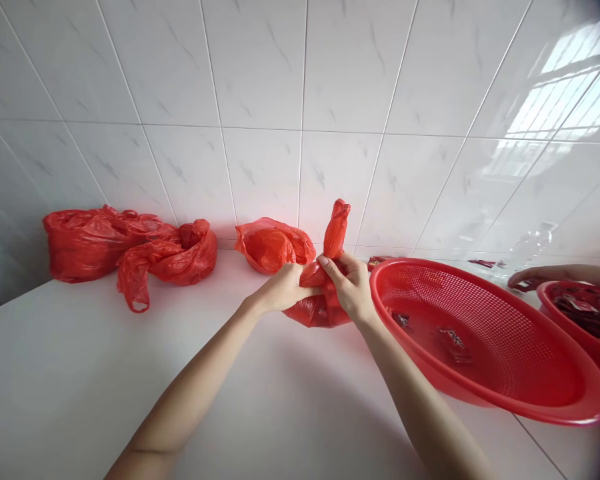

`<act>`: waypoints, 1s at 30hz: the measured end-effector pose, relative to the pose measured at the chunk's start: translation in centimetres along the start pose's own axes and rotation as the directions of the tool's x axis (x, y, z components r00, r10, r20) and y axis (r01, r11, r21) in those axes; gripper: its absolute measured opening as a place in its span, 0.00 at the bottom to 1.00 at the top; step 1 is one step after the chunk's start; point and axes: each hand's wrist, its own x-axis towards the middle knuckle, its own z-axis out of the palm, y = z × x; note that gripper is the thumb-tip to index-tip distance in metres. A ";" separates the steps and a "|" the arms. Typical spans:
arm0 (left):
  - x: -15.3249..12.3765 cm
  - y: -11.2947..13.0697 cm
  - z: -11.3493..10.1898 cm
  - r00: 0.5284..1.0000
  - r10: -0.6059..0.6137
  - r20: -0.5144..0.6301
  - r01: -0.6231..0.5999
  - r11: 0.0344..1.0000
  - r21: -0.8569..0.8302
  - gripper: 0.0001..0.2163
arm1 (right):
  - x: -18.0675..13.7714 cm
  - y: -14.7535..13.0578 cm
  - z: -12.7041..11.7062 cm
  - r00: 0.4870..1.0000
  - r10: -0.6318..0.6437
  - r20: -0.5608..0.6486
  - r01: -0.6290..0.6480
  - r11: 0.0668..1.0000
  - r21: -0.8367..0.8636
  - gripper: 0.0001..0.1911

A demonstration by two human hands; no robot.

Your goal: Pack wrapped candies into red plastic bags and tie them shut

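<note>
A filled red plastic bag (313, 313) rests on the white tabletop in front of me, its twisted neck standing upright between my hands. My left hand (286, 288) is closed on the left side of the gathered plastic. From the other side, my right hand (349, 283) grips the base of the neck, thumb pressed against it. Dark packets show faintly through the lower part of the bag; the fingertips behind it are hidden. Just behind my left hand sits another red plastic bag (270, 247), its top loose and crumpled.
More red bags (95, 243) lie at the left by the tiled wall. A large red basket (480, 267) with a few small packets stands at the right. Beyond it, another person's hand (530, 277) is over a red basin (547, 293) of dark packets, near a clear bottle (533, 243).
</note>
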 end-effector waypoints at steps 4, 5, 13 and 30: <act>0.0 0.0 0.1 1.000 -0.020 -0.014 0.021 1.000 0.010 0.10 | 0.0 0.2 0.1 1.000 -0.022 0.012 0.022 1.000 -0.022 0.16; 0.0 -0.1 0.1 1.000 -0.022 -0.013 0.022 1.000 0.011 0.10 | 0.0 0.3 0.1 1.000 -0.025 0.013 0.025 0.999 -0.028 0.16; 0.1 -0.4 0.2 0.999 -0.018 -0.034 0.020 0.998 0.062 0.13 | 0.0 0.8 0.4 0.998 -0.061 0.029 0.063 0.997 -0.053 0.16; -0.5 1.5 -2.2 0.964 0.175 -0.198 -0.191 0.979 -0.064 0.10 | 0.1 0.0 -1.2 0.844 0.066 0.532 -0.021 0.996 -0.091 0.19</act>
